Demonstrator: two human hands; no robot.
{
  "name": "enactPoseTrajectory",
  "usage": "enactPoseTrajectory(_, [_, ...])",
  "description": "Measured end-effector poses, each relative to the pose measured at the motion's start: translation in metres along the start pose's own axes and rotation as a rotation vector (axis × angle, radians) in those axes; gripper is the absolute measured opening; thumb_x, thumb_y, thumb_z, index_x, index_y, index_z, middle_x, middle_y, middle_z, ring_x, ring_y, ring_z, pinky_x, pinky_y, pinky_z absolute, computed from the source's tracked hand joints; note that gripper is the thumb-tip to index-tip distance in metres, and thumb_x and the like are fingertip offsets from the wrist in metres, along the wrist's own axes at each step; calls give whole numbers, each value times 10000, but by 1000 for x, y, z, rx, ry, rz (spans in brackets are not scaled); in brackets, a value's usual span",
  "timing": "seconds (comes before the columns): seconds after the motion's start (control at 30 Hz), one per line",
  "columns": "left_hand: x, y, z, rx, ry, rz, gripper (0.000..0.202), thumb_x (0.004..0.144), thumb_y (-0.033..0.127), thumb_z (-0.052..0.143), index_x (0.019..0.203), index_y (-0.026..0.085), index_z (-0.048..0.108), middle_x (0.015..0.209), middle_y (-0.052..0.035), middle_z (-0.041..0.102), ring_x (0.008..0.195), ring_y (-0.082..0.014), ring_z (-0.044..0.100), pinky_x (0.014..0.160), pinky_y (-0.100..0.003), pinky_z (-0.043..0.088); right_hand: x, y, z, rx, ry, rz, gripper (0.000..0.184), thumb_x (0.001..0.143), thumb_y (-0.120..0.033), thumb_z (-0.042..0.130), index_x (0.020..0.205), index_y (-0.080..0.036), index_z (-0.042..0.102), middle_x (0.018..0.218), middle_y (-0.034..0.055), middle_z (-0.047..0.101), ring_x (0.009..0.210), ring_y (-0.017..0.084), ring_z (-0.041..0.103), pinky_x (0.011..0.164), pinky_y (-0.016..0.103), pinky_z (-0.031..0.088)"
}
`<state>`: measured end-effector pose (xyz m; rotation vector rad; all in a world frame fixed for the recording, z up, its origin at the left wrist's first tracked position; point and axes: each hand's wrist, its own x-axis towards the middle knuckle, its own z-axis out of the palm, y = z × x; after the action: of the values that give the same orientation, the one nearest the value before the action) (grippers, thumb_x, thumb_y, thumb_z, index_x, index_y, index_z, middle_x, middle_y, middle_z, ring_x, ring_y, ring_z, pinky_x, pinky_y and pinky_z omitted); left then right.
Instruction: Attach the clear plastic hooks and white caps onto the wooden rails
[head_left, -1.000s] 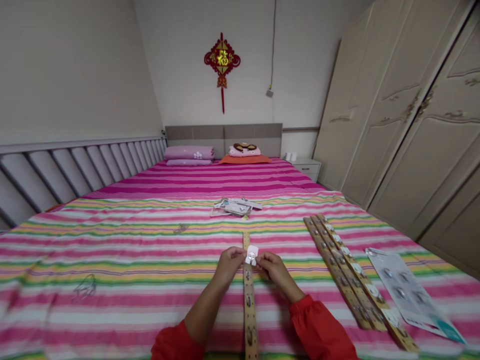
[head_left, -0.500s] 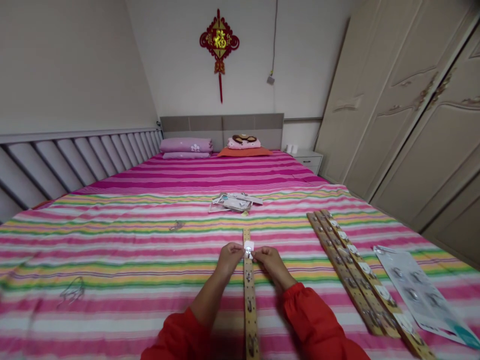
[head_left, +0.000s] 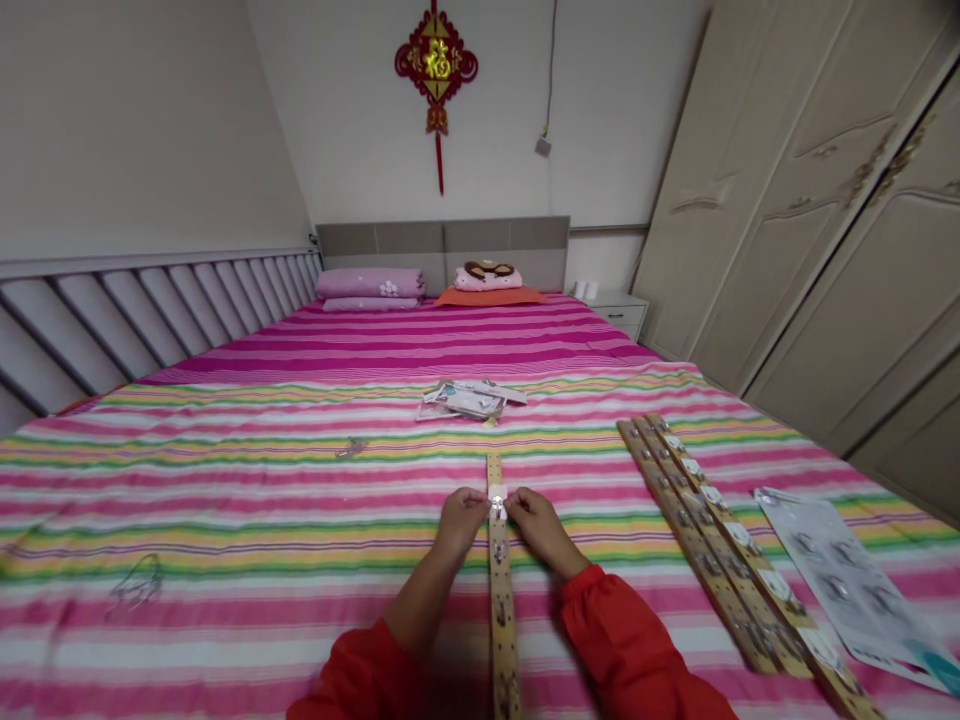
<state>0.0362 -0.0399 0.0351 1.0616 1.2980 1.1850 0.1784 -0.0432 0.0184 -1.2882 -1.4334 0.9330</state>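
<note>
A narrow wooden strip [head_left: 503, 632] with rows of holes and several small metal fittings lies lengthwise on the striped bedspread in front of me. Near its far end sits a small white card [head_left: 498, 493] with a shiny metal piece on it. My left hand [head_left: 462, 517] pinches the card's left edge between thumb and fingers. From the other side, my right hand [head_left: 534, 518] has its fingertips closed at the card's right edge. Both forearms are in red sleeves. The fingertips are too small to show exactly what each one grips.
To the right lie several wooden strips [head_left: 694, 525] with metal fittings, some carrying white cards. Beside them is a clear blister pack [head_left: 844, 575]. A pile of packaging [head_left: 471, 399] lies farther up the bed. Thin wire-like pieces [head_left: 139, 582] and a small clear bag [head_left: 351, 447] rest at left.
The view has tilted down slightly. Both hands stay at the white card, with only slight finger movement; the card remains on the strip.
</note>
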Motion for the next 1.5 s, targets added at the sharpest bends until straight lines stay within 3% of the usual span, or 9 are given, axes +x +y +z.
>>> enactPoseTrajectory(0.57, [5, -7, 2, 47, 16, -43, 98, 512, 229, 619, 522, 185, 533, 409, 65, 497, 417, -82, 430, 451, -214, 303, -1, 0, 2, -59, -1, -19, 206, 723, -322, 506, 554, -215, 460, 545, -38, 496, 571, 137, 441, 544, 249, 349])
enactPoseTrajectory(1.17, [7, -13, 2, 97, 95, -91, 158, 496, 206, 649, 588, 187, 522, 482, 61, 525, 497, -114, 512, 495, -223, 363, -1, 5, 4, -70, 23, 13, 239, 695, -339, 536, 510, -223, 438, 499, -50, 454, 536, 134, 414, 517, 250, 318])
enactPoseTrajectory(1.4, [3, -16, 4, 101, 85, -74, 157, 518, 257, 665, 563, 182, 535, 492, 42, 551, 549, -135, 565, 502, -219, 379, -2, 7, 1, -8, 19, 6, 398, 731, -538, 531, 508, -230, 415, 491, -51, 404, 527, 136, 390, 512, 262, 322])
enactPoseTrajectory(1.5, [3, -11, -6, 104, 51, -51, 171, 551, 317, 646, 607, 168, 582, 511, 19, 591, 531, -139, 571, 481, -222, 390, -6, 6, -2, 47, 32, 12, 466, 786, -620, 456, 528, -233, 429, 460, -59, 359, 488, 134, 365, 484, 268, 313])
